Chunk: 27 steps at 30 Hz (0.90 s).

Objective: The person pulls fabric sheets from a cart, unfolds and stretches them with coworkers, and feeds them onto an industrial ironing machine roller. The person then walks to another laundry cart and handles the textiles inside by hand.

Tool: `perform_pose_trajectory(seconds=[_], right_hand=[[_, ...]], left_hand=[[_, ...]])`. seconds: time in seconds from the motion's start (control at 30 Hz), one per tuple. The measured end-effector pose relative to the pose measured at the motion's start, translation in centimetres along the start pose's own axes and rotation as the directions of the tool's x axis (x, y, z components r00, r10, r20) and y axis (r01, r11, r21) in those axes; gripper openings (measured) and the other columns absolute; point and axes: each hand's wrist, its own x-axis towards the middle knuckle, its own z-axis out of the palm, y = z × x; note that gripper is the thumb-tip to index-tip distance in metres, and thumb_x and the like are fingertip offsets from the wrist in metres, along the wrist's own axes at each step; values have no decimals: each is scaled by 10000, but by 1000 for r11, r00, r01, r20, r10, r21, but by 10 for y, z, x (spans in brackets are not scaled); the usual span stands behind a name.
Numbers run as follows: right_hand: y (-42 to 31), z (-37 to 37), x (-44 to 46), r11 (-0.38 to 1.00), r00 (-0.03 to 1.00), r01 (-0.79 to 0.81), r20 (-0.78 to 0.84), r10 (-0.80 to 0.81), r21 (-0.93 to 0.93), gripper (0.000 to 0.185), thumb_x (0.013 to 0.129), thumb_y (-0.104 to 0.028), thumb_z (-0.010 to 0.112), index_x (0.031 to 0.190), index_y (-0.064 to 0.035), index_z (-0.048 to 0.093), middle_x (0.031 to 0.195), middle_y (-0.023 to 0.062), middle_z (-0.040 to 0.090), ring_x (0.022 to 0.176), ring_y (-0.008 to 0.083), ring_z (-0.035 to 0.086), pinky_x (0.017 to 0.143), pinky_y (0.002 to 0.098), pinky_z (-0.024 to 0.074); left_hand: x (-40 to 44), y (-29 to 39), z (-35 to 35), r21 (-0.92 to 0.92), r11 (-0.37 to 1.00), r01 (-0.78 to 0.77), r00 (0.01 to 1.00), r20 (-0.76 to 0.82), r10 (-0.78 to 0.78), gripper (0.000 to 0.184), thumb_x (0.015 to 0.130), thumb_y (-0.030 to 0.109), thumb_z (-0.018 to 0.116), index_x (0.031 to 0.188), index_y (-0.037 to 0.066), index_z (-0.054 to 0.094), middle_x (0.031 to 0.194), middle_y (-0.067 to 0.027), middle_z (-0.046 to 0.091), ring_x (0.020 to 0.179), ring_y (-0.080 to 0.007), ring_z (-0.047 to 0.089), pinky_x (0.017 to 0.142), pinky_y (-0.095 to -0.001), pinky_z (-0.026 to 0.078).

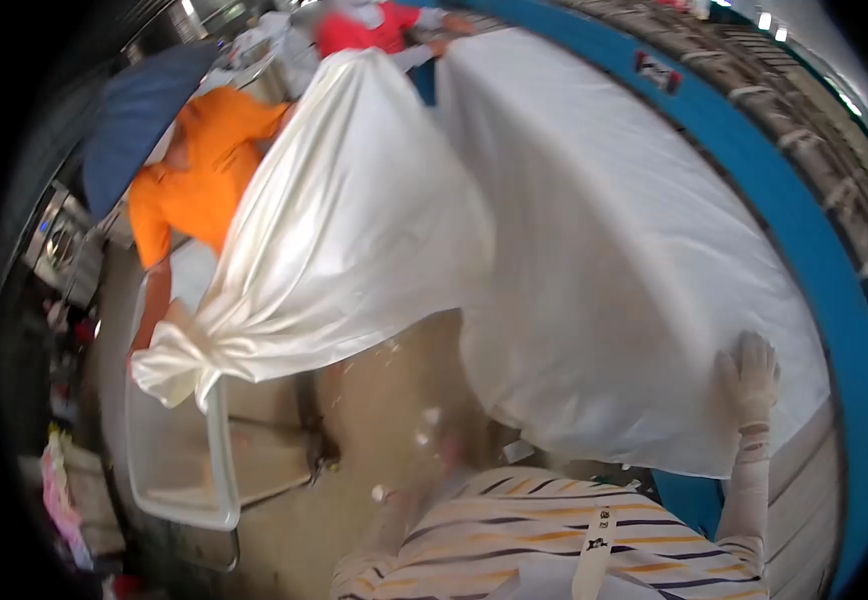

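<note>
Long blue metal framing curves along the right side of a workroom, and beside it a broad white sheet covers a flat surface and drapes over its near edge. The right hand, in what looks like a pale glove, lies on the sheet near its lower right corner, palm down and fingers extended; it is open, with no fabric visibly gripped. The left hand is a blur left of the sheet's lower edge; whether it is open or closed, or has hold of anything, I cannot tell.

Just below the right hand, pale slats show past the sheet's edge. Left of the grip, a glossy white length of fabric stretches across, bunched into a knot-like end beside a person in an orange shirt and dark blue hat. Where this fabric meets the sheet, I cannot tell if they are one piece. Beneath the bunched end stands a translucent plastic tub with a pale rim.

Farther from the right hand, at the sheet's far end, is a person in a red top. Small white scraps dot the brown floor between tub and sheet.
</note>
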Motion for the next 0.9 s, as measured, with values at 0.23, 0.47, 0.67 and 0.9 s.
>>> perform_pose_trajectory(seconds=[0.23,0.47,0.67,0.9], right_hand=[[48,55,59,993,916,-107,384,116,-46,649,972,-516,430,1518,-201,272,1523,75,356,1404,284,311,1160,449,220],[-76,-14,64,390,999,9,9,-45,921,495,992,-225,479,1408,34,410,1407,112,508,1275,258,495,1094,362,357],[-123,112,-77,369,906,-322,397,-147,872,473,916,-104,536,1382,-40,489,1401,107,513,1320,233,444,1135,336,275],[-119,41,-103,475,931,-266,352,-101,839,426,884,-149,584,1302,-77,548,1249,126,565,1172,260,510,1018,342,353]], left_hand=[[7,-9,-121,-201,980,-8,582,-798,-159,771,785,445,728,1401,98,419,1238,-204,608,1098,-358,610,939,-409,472],[-60,12,-293,-596,733,-328,88,-792,-605,929,815,304,734,1490,-17,183,1304,-222,483,1191,-299,523,873,-350,529],[-47,44,-360,-422,842,-335,411,-870,-273,798,851,281,670,1461,-2,241,1243,-188,540,1136,-277,565,863,-325,531],[33,169,-271,268,940,-213,872,-382,307,673,895,293,607,1421,0,307,1252,-172,549,1146,-279,563,901,-347,513]])
